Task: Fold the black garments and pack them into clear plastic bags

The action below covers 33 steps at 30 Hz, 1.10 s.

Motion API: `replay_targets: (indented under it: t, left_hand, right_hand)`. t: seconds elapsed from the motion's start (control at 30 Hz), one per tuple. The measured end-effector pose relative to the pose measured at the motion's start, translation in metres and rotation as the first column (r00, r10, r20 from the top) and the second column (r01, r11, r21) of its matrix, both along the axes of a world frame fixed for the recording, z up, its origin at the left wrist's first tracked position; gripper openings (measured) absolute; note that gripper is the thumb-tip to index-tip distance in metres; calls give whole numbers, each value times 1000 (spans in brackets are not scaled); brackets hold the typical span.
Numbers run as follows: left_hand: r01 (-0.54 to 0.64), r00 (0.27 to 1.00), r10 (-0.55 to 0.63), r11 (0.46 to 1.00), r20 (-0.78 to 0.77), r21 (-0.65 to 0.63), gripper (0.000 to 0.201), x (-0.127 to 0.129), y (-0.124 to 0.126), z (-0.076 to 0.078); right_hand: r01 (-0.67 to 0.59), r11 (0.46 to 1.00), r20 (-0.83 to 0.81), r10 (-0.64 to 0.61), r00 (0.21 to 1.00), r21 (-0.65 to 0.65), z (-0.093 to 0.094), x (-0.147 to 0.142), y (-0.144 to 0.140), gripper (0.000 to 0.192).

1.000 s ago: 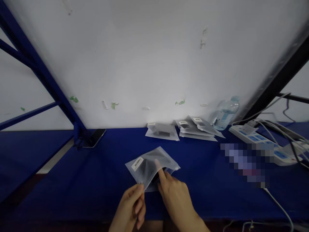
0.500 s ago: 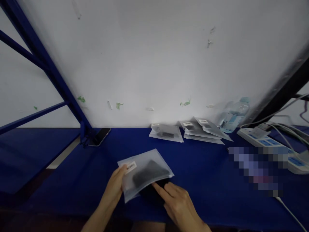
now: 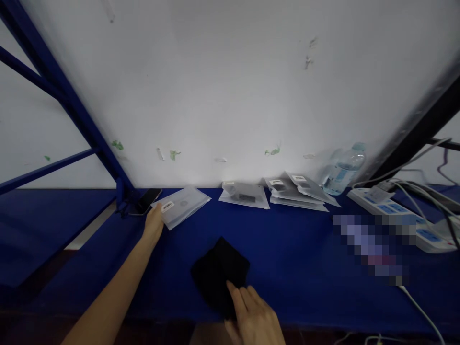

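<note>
I see the left hand (image 3: 154,224) stretched far left, fingers pinched on the near corner of a frosted bag (image 3: 183,205) lying beside the phone (image 3: 145,201). Right hand (image 3: 251,314) rests flat, fingers loose, tips on a black cloth (image 3: 220,274) at near centre (grasping nothing). I judge the cloth light, soft and floppy; best pinched at an edge. The bag looks slippery.

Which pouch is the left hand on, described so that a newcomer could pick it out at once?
Start at the blue table along the white wall and go to its far left, where a phone leans by the blue frame post. The frosted pouch lies just right of it, under the left hand. Unlike the filled pouches farther right, it lies alone and looks flat and empty.
</note>
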<state>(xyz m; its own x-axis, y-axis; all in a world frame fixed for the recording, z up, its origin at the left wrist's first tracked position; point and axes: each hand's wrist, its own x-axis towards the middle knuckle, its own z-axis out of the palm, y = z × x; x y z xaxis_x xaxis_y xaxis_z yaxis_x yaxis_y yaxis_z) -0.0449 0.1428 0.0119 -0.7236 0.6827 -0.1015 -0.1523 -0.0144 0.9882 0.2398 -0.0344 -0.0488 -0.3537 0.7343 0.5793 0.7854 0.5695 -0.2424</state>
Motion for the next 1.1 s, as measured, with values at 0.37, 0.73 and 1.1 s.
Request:
replay_targets:
  t: [0.37,0.73,1.1]
  left_hand:
    - [499,389,-673,728,-630,-470,15,68,-133,-24]
    - [466,196,-637,729,-745,-501,14,45,-96,-13]
    - [453,177,-642,726,-746,-517,15,45,-98,-23]
  right_hand:
    - [-129,941,-264,45,964,-314,38,-12,23,24]
    - [73,826,-509,-411,756,-560,30,103,94,38]
    - [88,986,-99,-103,990,-144,45,41,89,22]
